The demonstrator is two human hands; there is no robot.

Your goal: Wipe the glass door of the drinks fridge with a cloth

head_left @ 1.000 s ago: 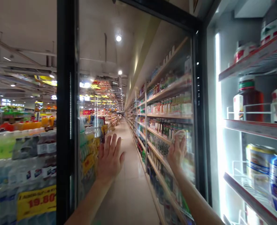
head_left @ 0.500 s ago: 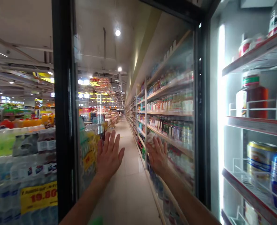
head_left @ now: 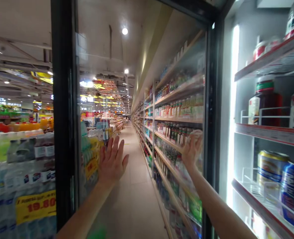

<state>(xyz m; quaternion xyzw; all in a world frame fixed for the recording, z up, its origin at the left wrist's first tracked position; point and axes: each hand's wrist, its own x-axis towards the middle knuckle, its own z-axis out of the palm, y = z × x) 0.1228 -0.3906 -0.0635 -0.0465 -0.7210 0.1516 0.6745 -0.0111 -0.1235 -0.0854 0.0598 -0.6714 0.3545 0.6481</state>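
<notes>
My left hand lies with fingers spread against the see-through glass door, near the door's middle. Close to the hinge side of the glass is my right hand, its fingers pressing a whitish, crumpled cloth on the pane. Blur leaves the cloth's exact kind unclear. The door stands swung out from a lit fridge, and its black frame runs down the left side.
Fridge shelves at the right hold bottles and cans, among them a gold-and-blue can. Bottle packs stand at the left behind a yellow price sign. Through the glass, a tiled aisle runs along long stocked shelves.
My right hand has slid right and slightly up across the glass with the cloth, toward the hinge side. The left hand stays spread on the pane. The view has shifted slightly.
</notes>
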